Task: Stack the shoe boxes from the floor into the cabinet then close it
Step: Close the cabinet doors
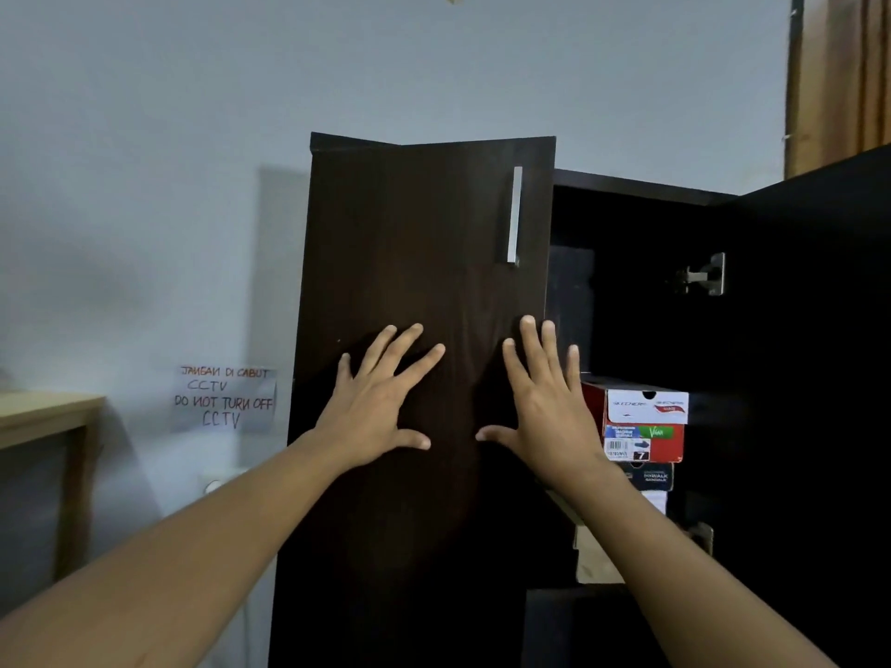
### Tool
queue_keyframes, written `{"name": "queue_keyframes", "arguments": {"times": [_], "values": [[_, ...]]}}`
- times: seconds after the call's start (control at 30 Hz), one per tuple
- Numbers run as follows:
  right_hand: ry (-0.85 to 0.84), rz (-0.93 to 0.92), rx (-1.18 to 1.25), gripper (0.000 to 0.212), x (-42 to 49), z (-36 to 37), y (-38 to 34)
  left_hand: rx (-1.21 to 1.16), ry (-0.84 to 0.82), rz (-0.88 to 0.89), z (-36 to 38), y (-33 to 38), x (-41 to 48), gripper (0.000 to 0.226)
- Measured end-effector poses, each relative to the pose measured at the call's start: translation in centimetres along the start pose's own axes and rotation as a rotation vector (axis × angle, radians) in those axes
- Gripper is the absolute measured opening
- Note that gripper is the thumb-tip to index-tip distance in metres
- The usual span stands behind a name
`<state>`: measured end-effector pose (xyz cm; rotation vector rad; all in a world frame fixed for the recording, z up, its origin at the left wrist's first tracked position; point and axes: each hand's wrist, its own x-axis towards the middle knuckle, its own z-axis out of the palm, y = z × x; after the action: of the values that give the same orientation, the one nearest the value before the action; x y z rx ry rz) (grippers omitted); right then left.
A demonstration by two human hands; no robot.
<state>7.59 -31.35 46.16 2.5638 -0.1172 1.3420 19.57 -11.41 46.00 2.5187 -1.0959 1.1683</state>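
**A:** Largest item?

**B:** Cabinet (641,185), dark brown and tall, standing against a pale wall (168,161). Interior dark.

**A:** Doors?

**B:** Two. Right door (819,378) is swung wide open, inner face showing. Left door (414,243) is ajar, its free edge standing out from the frame.

**A:** Contents?

**B:** Shoe boxes (643,421), stacked inside on the right. A red-and-white box is on top, a dark one under it and a pale one lower down. The floor is out of view, so I cannot tell whether any boxes remain there.

**A:** Hands?

**B:** Left hand (381,402) and right hand (545,402) lie side by side, flat on the left door's outer face. Fingers (529,344) are straight and spread, pressing the panel and gripping nothing.

**A:** Small fittings?

**B:** A silver bar handle (515,214) near the left door's free edge, untouched. A metal hinge (704,274) on the right door's inner side.

**A:** Step in hand?

**B:** By my judgement, closing. The stacking looks done and the left door is being pushed home.

**A:** Next move?

**B:** Probably an even push until that door seats flush. Then one hand reaches across to swing the right door shut without catching the stack.
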Motion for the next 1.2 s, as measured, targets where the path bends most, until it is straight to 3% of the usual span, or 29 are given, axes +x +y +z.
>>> {"name": "queue_keyframes", "arguments": {"times": [0.33, 0.43, 0.63, 0.8, 0.9, 1.03, 1.2], "values": [[-0.256, -0.041, -0.004, 0.138, 1.6, 4.8, -2.0, 0.227, -0.109, -0.023, 3.1, -2.5, -0.4, 0.131], [-0.312, 0.007, 0.120, 0.133, 1.0, 8.3, -2.5, 0.324, -0.135, -0.015, 4.7, -3.5, -0.9, 0.130], [-0.242, 0.055, 0.154, 0.122, 0.6, 12.4, -3.4, 0.423, -0.146, -0.015, 5.4, -3.5, -1.0, 0.130], [-0.340, 0.072, 0.340, 0.101, 1.1, 8.5, -1.1, 0.218, -0.288, -0.045, 2.2, -1.9, -0.6, 0.123], [-0.241, 0.189, 0.481, 0.082, -0.6, 3.4, 2.1, 0.006, -0.334, -0.034, -1.8, 0.5, 0.3, 0.118], [-0.018, 0.311, 0.451, 0.067, -6.7, -5.1, 9.2, -0.116, -0.111, 0.127, -5.8, 7.5, 2.8, 0.102], [0.277, 0.456, 0.239, 0.055, -15.3, -16.5, 18.1, -0.235, 0.086, 0.356, -9.7, 22.3, 7.0, 0.084]]}}
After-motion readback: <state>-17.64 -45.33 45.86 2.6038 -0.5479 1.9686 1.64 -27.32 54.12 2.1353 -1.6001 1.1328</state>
